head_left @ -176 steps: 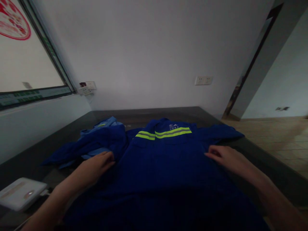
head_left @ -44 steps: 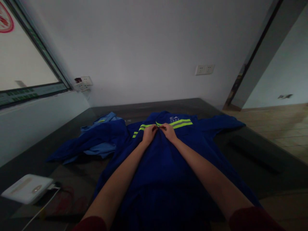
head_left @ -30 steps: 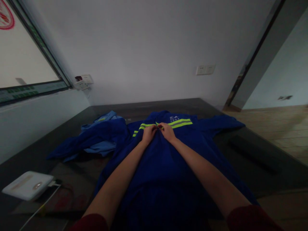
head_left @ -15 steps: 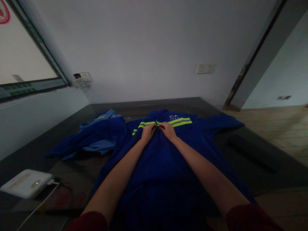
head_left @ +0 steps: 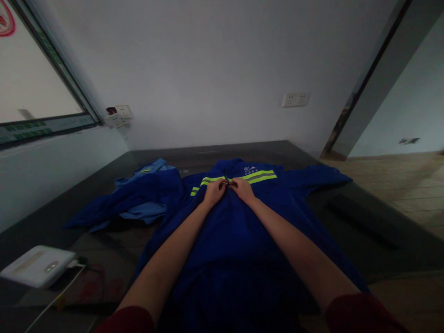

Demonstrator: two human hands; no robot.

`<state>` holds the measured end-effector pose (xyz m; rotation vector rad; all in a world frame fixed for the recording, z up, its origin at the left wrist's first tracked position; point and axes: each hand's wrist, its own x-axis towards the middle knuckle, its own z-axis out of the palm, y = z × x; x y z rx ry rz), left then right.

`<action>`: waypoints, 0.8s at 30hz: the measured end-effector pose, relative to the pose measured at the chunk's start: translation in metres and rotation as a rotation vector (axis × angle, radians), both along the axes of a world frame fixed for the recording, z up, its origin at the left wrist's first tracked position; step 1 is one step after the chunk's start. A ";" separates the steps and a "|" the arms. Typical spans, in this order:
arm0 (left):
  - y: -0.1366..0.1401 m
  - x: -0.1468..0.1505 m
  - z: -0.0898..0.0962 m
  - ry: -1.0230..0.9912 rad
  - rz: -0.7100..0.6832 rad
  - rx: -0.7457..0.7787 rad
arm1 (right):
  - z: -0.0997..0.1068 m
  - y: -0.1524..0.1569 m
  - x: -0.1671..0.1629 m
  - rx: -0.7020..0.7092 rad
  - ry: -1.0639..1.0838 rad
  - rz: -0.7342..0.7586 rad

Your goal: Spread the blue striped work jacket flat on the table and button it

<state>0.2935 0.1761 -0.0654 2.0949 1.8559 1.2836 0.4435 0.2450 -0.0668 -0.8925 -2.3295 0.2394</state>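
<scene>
Blue work jacket (head_left: 243, 231) spread flat, mid table (head_left: 364, 222), collar at far end | left hand (head_left: 214, 191) and right hand (head_left: 243, 189) side by side at chest stripe (head_left: 258, 176), fingers pinched shut on jacket's front edges at centre | second blue garment (head_left: 138, 199) bunched far left | white device (head_left: 36, 266) near left.

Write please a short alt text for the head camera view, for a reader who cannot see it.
Both hands, left hand and right hand, pinch the front of a dark blue work jacket just below its yellow reflective stripe; the jacket lies flat on a dark table. Another blue garment and a white device lie to the left.
</scene>
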 end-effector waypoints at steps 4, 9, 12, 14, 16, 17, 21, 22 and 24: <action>0.000 0.004 0.000 -0.057 0.042 0.005 | 0.002 -0.003 -0.001 -0.001 -0.003 -0.012; 0.005 0.006 -0.004 -0.044 0.081 -0.060 | 0.003 -0.006 -0.001 -0.014 0.009 -0.008; 0.006 0.005 -0.004 -0.043 0.106 -0.074 | 0.002 -0.005 -0.002 -0.034 0.037 0.004; 0.006 0.005 -0.003 -0.032 0.115 -0.079 | 0.001 -0.003 -0.001 -0.053 0.067 0.013; 0.005 0.004 -0.002 -0.016 0.127 -0.085 | -0.001 0.000 -0.001 -0.078 0.107 0.025; 0.005 0.004 -0.002 -0.006 0.133 -0.088 | -0.002 0.001 -0.001 -0.093 0.129 0.031; 0.003 0.005 0.002 0.033 0.150 -0.103 | -0.006 0.009 -0.003 -0.168 0.235 0.051; 0.002 0.005 0.003 0.042 0.153 -0.105 | -0.007 0.011 -0.004 -0.189 0.264 0.053; 0.000 0.007 0.006 0.084 0.161 -0.128 | -0.009 0.014 -0.005 -0.233 0.321 0.053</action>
